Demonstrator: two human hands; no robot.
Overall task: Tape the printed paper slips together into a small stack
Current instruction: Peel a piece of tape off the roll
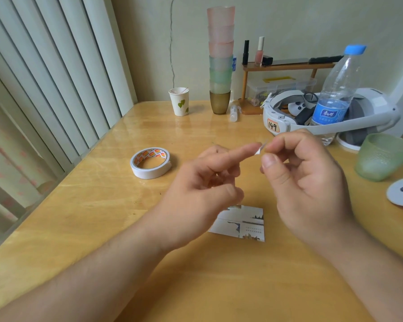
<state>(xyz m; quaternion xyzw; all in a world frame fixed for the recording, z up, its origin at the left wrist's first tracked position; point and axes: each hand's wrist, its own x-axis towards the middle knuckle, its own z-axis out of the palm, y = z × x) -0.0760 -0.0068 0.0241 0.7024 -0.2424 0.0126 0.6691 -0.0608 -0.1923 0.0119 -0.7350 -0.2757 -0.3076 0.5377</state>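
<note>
Both my hands are raised above the surface [84, 228]. My right hand [307, 182] pinches a small tape piece [261, 148] stuck to the extended index fingertip of my left hand [203, 182]. The printed paper slips [244, 223] lie flat below, between my wrists. The tape roll [150, 162] sits to the left.

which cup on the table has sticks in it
The white paper cup with green leaf prints, standing alone left of the stacked plastic cups.

Tape scrap [260, 148] between both hands, above paper slips [242, 223]
</note>
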